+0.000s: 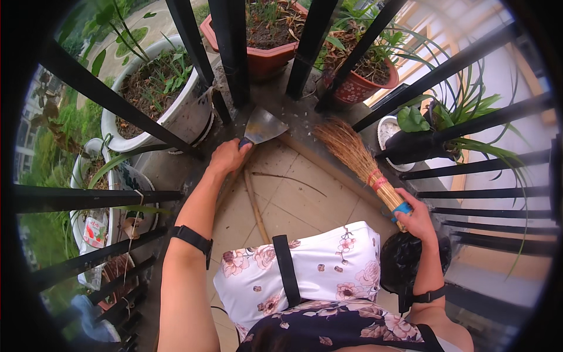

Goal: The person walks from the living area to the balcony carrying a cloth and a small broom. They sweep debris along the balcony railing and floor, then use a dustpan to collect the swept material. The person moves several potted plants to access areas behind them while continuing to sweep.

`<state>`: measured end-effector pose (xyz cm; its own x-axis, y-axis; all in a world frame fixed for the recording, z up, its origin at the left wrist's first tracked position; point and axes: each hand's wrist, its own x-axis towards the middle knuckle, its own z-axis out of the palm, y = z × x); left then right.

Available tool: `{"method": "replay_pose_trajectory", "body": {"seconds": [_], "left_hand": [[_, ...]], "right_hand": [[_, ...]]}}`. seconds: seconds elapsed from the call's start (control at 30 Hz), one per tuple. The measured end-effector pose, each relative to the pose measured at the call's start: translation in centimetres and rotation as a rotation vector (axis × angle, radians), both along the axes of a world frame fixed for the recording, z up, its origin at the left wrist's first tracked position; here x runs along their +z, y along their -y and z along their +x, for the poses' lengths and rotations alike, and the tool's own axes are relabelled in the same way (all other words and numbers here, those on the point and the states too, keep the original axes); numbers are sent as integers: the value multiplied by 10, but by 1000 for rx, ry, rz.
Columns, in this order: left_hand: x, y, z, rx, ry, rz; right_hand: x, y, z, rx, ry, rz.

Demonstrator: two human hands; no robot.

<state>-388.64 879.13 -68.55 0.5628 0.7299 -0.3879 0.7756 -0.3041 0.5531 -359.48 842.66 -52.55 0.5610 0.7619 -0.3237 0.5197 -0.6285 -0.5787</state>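
The broom [362,162] is straw-brown, bound in pink and blue; the scraper [264,125] has a silver-grey blade. Railings [232,50] are black, tiles [328,205] beige. The cloth [334,261] is white with pink flowers, its strap [286,271] black. One red pot [367,89] bears white flowers.

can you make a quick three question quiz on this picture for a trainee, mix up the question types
1. What does the person's right hand hold?
a) a watering can
b) a straw hand broom
c) a hammer

2. True or false: the person's left hand is empty.

3. Fill in the missing word: the wooden stick lies on the ____ floor.

Key:
1. b. The fingers wrap the handle, near its blue band.
2. False. It holds a metal scraper, blade pointing away from the body.
3. tiled
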Motion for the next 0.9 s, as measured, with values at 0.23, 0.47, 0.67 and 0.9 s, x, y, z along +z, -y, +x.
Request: {"method": "replay_pose_trajectory", "body": {"seconds": [0.23,0.47,0.67,0.9], "left_hand": [[3,-2,4,-52,122,-366],[4,3,5,-125,49,-280],[19,8,-11,89,148,-287],[53,15,-44,112,99,-153]], "right_hand": [[2,-1,-3,-8,15,-26],[3,6,4,2,-58,-4],[5,9,7,-57,-504,192],[1,5,-12,-142,-807,703]]}}
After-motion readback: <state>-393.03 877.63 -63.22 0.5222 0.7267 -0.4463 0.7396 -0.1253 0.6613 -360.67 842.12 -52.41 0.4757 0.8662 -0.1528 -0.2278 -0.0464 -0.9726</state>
